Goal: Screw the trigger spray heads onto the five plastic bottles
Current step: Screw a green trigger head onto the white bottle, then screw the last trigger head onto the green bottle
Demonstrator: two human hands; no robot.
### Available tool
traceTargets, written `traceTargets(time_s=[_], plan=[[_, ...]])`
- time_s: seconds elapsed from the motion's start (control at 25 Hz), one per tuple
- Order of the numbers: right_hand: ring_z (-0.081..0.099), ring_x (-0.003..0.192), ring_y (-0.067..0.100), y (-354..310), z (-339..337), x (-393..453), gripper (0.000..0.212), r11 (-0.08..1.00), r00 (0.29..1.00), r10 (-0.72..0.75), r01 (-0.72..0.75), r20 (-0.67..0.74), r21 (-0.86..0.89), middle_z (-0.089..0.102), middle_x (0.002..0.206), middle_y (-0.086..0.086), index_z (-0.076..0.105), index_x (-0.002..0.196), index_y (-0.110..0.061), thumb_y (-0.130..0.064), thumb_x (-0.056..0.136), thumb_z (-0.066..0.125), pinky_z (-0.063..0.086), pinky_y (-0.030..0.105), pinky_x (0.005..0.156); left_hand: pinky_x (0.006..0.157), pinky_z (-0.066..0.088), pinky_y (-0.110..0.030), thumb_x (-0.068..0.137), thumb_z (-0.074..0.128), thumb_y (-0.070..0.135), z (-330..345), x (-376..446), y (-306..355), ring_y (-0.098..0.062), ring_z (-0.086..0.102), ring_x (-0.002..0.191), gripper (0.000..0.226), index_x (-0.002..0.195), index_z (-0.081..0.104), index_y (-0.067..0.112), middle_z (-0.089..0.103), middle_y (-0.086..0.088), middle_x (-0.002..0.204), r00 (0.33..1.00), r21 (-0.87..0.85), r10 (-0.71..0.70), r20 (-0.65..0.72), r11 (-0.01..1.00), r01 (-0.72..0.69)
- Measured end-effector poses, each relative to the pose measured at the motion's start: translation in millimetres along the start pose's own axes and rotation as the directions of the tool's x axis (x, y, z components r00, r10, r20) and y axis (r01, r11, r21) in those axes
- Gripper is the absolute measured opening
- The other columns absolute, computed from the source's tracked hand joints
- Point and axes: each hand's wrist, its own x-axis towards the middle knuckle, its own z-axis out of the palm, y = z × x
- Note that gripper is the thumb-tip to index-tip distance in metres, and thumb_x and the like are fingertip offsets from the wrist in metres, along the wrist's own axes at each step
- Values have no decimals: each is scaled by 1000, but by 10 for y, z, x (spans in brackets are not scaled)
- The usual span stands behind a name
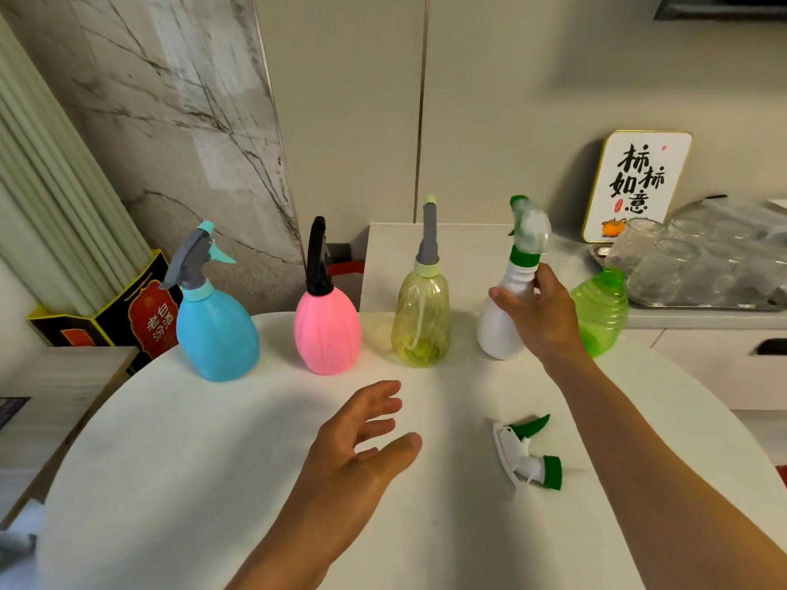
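Five bottles stand in a row at the far side of the round white table (213, 483). The blue bottle (217, 334), the pink bottle (327, 334) and the yellow-green bottle (421, 321) each carry a spray head. My right hand (538, 313) grips the white bottle (496, 330) just below its white-and-green spray head (530, 232). Behind that hand stands a bright green bottle (602, 310) with an open neck. A loose white-and-green spray head (528, 455) lies on the table nearer me. My left hand (362, 453) hovers over the table, fingers spread, holding nothing.
A sideboard behind the table carries a metal tray (698, 306) of upturned glasses and a framed calligraphy sign (634, 185). A black-and-yellow box (115, 308) stands at the left by the marble panel.
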Motion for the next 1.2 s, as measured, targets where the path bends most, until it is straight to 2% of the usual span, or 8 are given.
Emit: traceTargets(time_s=[0.28,0.44,0.6,0.72,0.88,1.0,1.08,1.2], plan=[[58,83,27,103,-8,-21,43,997,999,27,-24,32,-70,64,94,3,56,105,-14,-35,77,80,43,35,68,82,48,-19,83,74,17,47,11,24,7,63,98,36,104,66,46,69,26,104,994,12,39,-100,999,-38],[60,91,30,91,3,-50,57,993,997,57,-52,46,-107,62,102,4,53,118,-13,-37,75,82,42,34,72,87,49,-22,83,74,16,67,-22,46,7,62,99,37,107,65,43,69,26,106,994,29,43,-98,999,-41],[60,106,31,13,-58,-141,78,989,991,114,-106,72,-107,62,122,8,46,134,-13,-34,70,86,46,35,81,79,47,-15,83,74,21,41,-9,38,11,61,98,36,107,63,46,67,31,104,995,53,53,-87,997,-48],[57,111,25,-119,-316,-84,85,990,994,106,-105,3,-92,55,135,6,37,144,-20,-31,74,84,44,33,82,72,46,-12,83,74,18,27,15,37,8,63,95,34,102,65,45,69,29,100,991,67,67,-115,996,-59],[55,111,25,-227,-692,6,73,989,996,90,-92,-23,-115,55,136,4,40,141,-24,-12,77,73,46,39,91,70,48,-16,80,67,-5,45,52,2,2,67,92,49,95,68,42,73,20,98,983,89,95,-157,993,-82],[53,119,33,-138,-865,-6,65,985,976,-15,-23,-219,-172,54,137,10,45,138,-16,-9,78,70,41,37,95,70,47,-16,80,69,-1,70,47,-5,4,66,90,43,96,68,40,72,22,97,981,84,99,-168,993,-86],[46,128,38,-22,-901,-7,73,971,953,-4,-68,-303,-229,46,144,14,40,142,-14,-13,78,74,38,45,102,69,46,-15,81,71,4,77,51,-20,6,65,89,38,97,68,39,72,24,96,981,81,84,-174,994,-71],[36,137,42,194,-869,-6,97,937,953,126,-206,-277,-282,31,157,13,24,152,-18,-30,75,82,34,57,107,67,46,-14,83,71,7,90,88,-50,7,64,88,35,97,69,38,72,18,96,983,77,56,-177,996,-43]])
